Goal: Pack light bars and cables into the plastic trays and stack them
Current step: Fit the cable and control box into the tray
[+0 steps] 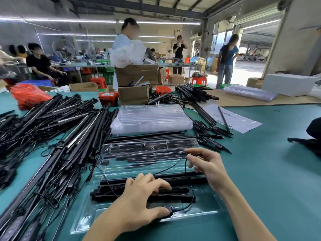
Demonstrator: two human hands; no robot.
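Our left grip (144,197) lies on the light bars (142,191) in the near plastic tray (90,218): the fingers press down across the bars while the thumb rests on the small black controller (169,210) in the tray's front pocket. We judge this keeps the bars seated in their slots while the wiring is routed. Our right grip (205,165) is pinching the thin black cable (185,164) between thumb and fingertips, above the tray's far edge, with the other fingers loosely curled. The cable loops down from there to the controller, so we seem to be gathering the slack to tuck it in.

Both forearms come in from the bottom edge, the left angled inward over the tray, the right reaching further forward with the wrist bent left.

Behind the near tray sits a second tray (149,150) already holding dark parts, and beyond it a stack of clear trays (151,119). To the left, a large heap of loose bars (52,127) and wires covers the green bench (260,171); black stakes (210,136) lie to the right.
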